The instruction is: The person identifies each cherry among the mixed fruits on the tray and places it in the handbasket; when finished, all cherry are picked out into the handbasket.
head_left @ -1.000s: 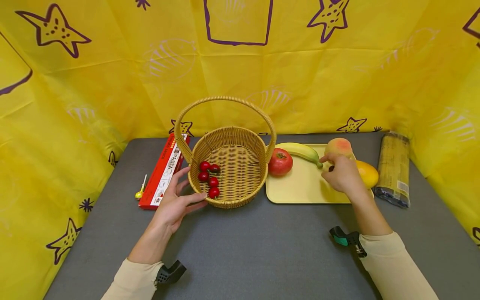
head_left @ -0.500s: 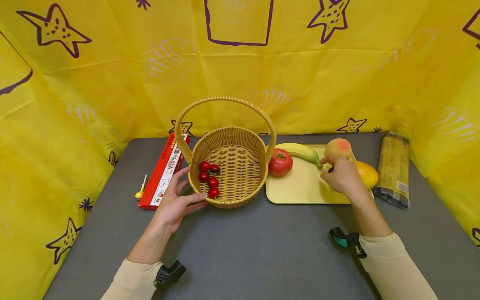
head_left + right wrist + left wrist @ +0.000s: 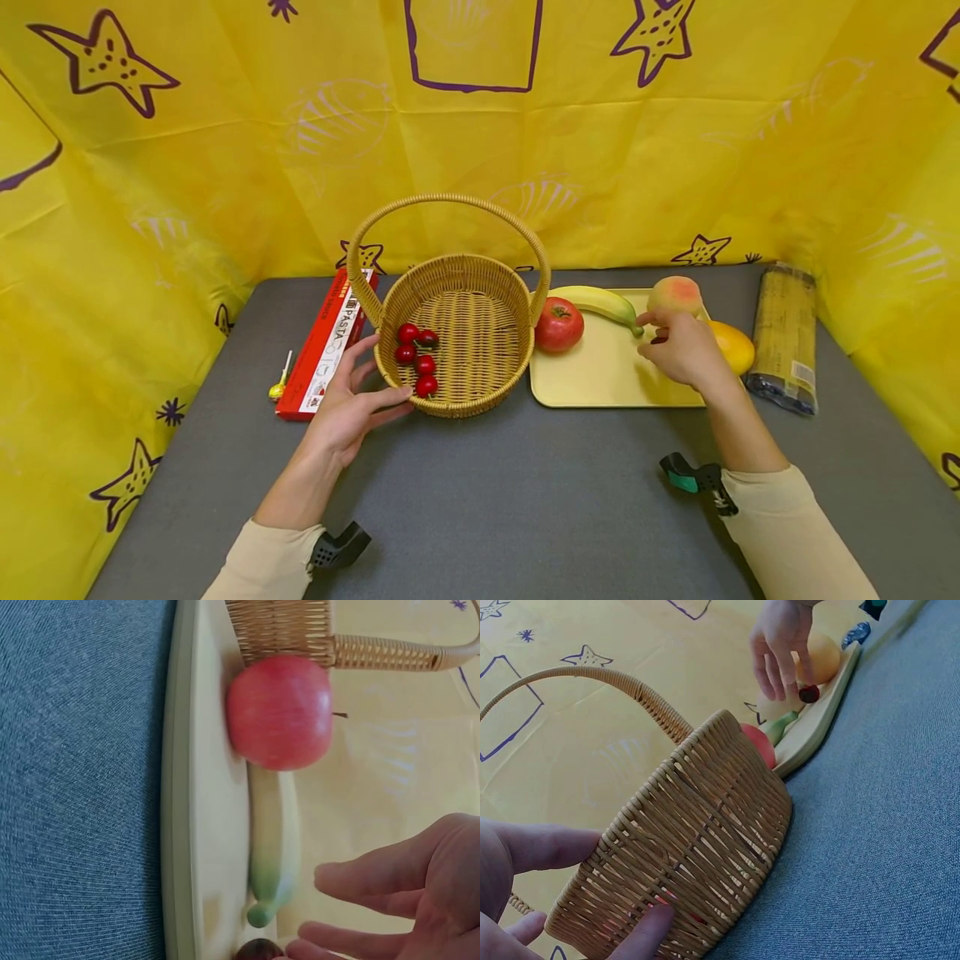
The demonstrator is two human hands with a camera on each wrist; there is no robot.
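My left hand (image 3: 347, 417) is spread at the left side of a woven basket (image 3: 480, 405). Its thumb and fingers touch the rim and wall, fairly straight. Several red cherries (image 3: 425, 364) lie in the basket's left part. Over the yellow tray (image 3: 600, 383), my right hand (image 3: 684, 348) reaches down beside a peach (image 3: 673, 295) and a mango (image 3: 731, 347). A dark red cherry (image 3: 808, 694) is at its fingertips, with the fingers apart rather than closed round it. The cherry is mostly hidden in the head view. An apple (image 3: 280, 712) and a banana (image 3: 274, 832) lie on the tray's left part.
A red and white pasta box (image 3: 322, 350) lies left of the basket, with a yellow lollipop (image 3: 277, 389) beside it. A long plastic-wrapped pack (image 3: 783, 337) stands right of the tray. Behind hangs a patterned yellow cloth (image 3: 465, 142). The basket's handle (image 3: 450, 198) arches upward.
Hardly anything moves. My right thumb and index finger shift very slightly in place; the left hand, basket and fruit stay as they were.
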